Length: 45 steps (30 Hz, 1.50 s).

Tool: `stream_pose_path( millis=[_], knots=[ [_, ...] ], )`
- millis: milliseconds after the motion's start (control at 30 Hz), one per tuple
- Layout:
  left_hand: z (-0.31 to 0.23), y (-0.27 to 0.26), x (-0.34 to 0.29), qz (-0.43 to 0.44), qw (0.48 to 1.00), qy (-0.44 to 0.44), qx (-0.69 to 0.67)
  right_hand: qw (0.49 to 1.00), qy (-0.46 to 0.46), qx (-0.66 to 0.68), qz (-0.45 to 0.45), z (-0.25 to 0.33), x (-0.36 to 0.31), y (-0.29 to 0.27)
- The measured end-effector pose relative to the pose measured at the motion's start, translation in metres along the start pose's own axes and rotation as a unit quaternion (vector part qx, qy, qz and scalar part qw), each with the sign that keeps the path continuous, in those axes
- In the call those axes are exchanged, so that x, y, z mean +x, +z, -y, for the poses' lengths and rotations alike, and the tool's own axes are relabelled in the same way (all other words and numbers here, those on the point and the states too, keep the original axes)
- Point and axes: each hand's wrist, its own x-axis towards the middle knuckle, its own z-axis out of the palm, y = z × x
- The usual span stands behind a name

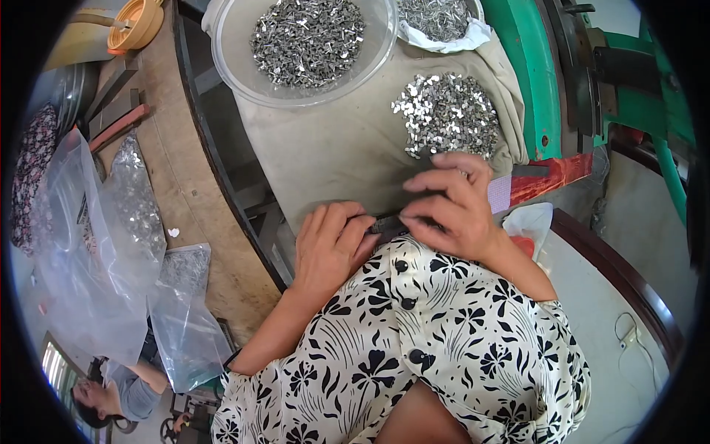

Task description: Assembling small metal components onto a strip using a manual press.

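Observation:
My left hand [329, 240] is closed close to my body, its fingers curled and its thumb tip beside a narrow dark strip [389, 223]. My right hand [457, 207] is at the strip's other end, thumb and forefinger drawn together. Whatever is in either pinch is hidden or too small to name. Just beyond my right fingers lies a loose heap of small shiny metal pieces [451, 115] on a grey-beige cloth [310, 152]. The fingertips of my right hand reach the heap's near edge.
A clear round tub [222, 55] of small metal parts stands at the far left of the cloth, beside a bowl of thin metal pieces [436, 18]. Plastic bags [96, 244] lie on the wooden table [185, 163] at left. Green machinery [529, 81] stands right. Another person [129, 392] is lower left.

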Motion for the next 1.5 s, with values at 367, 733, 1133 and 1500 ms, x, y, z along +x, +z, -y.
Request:
stream_pose_path(
  millis=[367, 733, 1133, 1500],
  knots=[
    [-0.007, 0.014, 0.019, 0.011, 0.999, 0.034, -0.009, 0.998, 0.035, -0.040, 0.018, -0.010, -0.023, -0.007],
    [-0.012, 0.011, 0.022, -0.002, 0.999, 0.046, 0.009, 0.988, -0.001, -0.155, 0.018, -0.032, 0.023, -0.012],
    [-0.011, 0.000, 0.040, -0.042, 0.998, 0.033, 0.035, 0.988, 0.018, -0.153, 0.008, -0.028, 0.010, -0.008],
    [0.007, -0.005, 0.053, -0.010, 0.999, -0.021, 0.035, 0.997, 0.018, -0.070, 0.034, -0.007, -0.029, -0.006]
  ],
)
